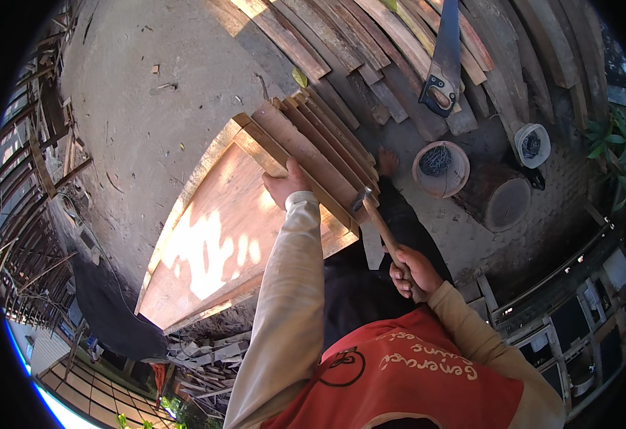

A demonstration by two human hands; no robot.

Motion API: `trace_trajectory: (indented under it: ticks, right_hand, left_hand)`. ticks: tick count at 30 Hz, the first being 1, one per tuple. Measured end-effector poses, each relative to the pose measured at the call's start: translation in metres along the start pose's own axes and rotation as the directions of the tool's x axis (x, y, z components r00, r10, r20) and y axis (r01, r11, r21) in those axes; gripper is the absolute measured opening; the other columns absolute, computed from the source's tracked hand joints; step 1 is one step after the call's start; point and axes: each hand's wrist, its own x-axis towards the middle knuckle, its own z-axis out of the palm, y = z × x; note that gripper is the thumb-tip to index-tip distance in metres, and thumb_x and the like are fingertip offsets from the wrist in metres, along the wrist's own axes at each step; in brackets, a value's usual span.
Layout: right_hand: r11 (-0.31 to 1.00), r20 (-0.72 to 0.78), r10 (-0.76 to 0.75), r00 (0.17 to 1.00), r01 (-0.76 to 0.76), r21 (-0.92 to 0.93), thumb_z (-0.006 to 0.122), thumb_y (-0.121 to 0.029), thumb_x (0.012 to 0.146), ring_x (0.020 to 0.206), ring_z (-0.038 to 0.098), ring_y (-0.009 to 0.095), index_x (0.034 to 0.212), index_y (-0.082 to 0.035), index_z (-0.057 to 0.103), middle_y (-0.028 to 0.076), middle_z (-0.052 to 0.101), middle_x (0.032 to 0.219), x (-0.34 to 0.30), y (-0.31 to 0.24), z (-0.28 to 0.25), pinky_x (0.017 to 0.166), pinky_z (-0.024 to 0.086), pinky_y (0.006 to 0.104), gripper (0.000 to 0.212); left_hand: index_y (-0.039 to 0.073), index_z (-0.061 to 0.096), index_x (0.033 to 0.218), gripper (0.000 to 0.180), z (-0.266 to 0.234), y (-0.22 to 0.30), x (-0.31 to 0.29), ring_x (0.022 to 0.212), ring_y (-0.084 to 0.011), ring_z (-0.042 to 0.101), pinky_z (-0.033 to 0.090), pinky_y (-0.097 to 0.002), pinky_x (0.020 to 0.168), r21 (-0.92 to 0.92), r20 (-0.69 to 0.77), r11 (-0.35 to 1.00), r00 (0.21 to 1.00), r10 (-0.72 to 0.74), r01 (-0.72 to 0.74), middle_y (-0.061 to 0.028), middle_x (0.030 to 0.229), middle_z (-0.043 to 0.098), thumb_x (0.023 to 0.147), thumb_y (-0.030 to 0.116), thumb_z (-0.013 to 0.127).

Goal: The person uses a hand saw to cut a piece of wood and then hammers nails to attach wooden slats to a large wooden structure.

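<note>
A large framed wooden panel (209, 182) stands on the ground left of my legs, with sun patches across its face. My left hand (286, 184) grips the batten along its upper edge, thumb on top and the other fingers partly hidden. In my right hand (414, 275) is a hammer (382, 227), held by the lower part of its wooden handle. The hammer head is close to the right end of that batten; whether it touches cannot be made out. Several wooden boards (311, 146) stand in a row against the panel's far side.
Planks (327, 36) lie across the ground at the top, with a handsaw (443, 68) on them. To the right are a bucket of nails (442, 169), a smaller white pail (532, 144) and a log stump (506, 204). Scrap wood (213, 361) is heaped at lower left.
</note>
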Motion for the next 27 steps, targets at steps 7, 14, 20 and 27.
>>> trace_trajectory:
  ticks: [7, 14, 20, 27]
  right_hand:
    - [0.986, -0.249, -0.145, 0.958, 0.119, -0.115, 0.047, -0.040, 0.105, 0.047, 0.048, 0.009, 0.134, -0.012, 0.046, -0.001, 0.050, 0.072, -0.057, 0.018, -0.007, 0.040, 0.044, 0.0277, 0.040]
    - [0.962, -0.535, -0.156, 0.830, 0.004, -0.274, 0.062, -0.035, 0.097, 0.049, 0.048, 0.012, 0.116, -0.019, 0.051, 0.000, 0.052, 0.072, -0.106, 0.095, -0.049, 0.041, 0.039, 0.0311, 0.027]
    - [0.923, -0.638, -0.216, 0.739, -0.058, -0.380, 0.066, -0.037, 0.092, 0.059, 0.056, 0.015, 0.109, -0.015, 0.066, 0.003, 0.061, 0.076, -0.112, 0.217, -0.176, 0.054, 0.046, 0.0320, 0.028]
    - [0.306, -0.397, -0.530, 0.750, -0.267, -0.914, 0.053, -0.034, 0.100, 0.098, 0.066, 0.024, 0.121, -0.002, 0.069, 0.015, 0.072, 0.106, -0.109, 0.330, -0.180, 0.089, 0.049, 0.0357, 0.042]
  left_hand:
    - [-0.005, 0.058, 0.103, 0.067, -0.065, -0.020, -0.005, 0.094, -0.0425, 0.058, 0.046, -0.0484, 0.088, -0.040, 0.031, 0.999, 1.000, -0.004, 0.005, -0.0246, 0.102, 0.059, 0.082, 0.057, 0.070]
    - [-0.003, 0.062, 0.105, 0.049, -0.153, -0.097, 0.014, 0.080, -0.0260, 0.058, 0.049, -0.0390, 0.076, -0.335, 0.199, 0.942, 0.979, 0.041, 0.029, -0.0145, 0.091, 0.062, 0.096, 0.045, 0.061]
    - [0.005, 0.068, 0.112, 0.026, -0.264, -0.224, 0.013, 0.082, -0.0162, 0.066, 0.053, -0.0316, 0.076, -0.347, 0.207, 0.938, 0.974, 0.092, -0.015, -0.0077, 0.093, 0.070, 0.090, 0.020, 0.067]
    - [0.011, 0.068, 0.106, 0.034, -0.329, -0.306, 0.003, 0.101, -0.0303, 0.066, 0.054, -0.0441, 0.085, 0.120, 0.407, 0.957, 0.892, 0.195, -0.264, -0.0104, 0.106, 0.067, 0.081, 0.032, 0.076]
